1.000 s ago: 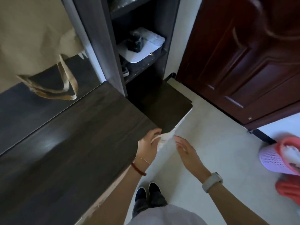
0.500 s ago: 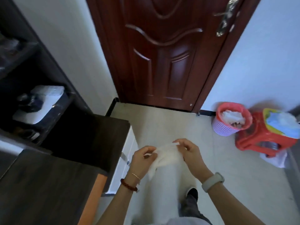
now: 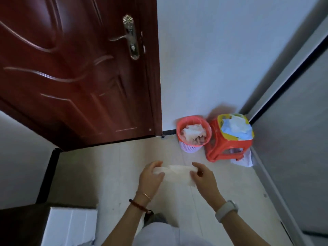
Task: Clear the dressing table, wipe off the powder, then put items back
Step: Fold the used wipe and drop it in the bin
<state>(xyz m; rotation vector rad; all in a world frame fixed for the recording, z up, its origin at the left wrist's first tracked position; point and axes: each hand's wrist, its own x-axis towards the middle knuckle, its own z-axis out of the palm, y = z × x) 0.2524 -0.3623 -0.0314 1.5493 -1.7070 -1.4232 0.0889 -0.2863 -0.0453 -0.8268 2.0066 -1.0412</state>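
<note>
One dark red door point(image 3: 76, 71) fills the upper left, shut, with one metal handle point(image 3: 130, 38) near its right edge. To its right runs a pale wall point(image 3: 204, 59), and below both lies the light floor point(image 3: 110, 167). At the lower left corner shows one dark piece of furniture with a white front point(image 3: 71, 226).

Against the wall stand two containers, touching side by side: one red stool point(image 3: 229, 148) with cloths piled on its seat, and one pink bin point(image 3: 193, 134) with crumpled paper inside.

Two hands are held out over the floor, well short of the bin. One white wipe point(image 3: 177, 173) stretches between them. The left hand point(image 3: 150, 178) pinches its left end between thumb and fingers; the right hand point(image 3: 204, 178) pinches its right end the same way. The left wrist wears two bracelets point(image 3: 140, 205), the right one watch point(image 3: 227, 210).
</note>
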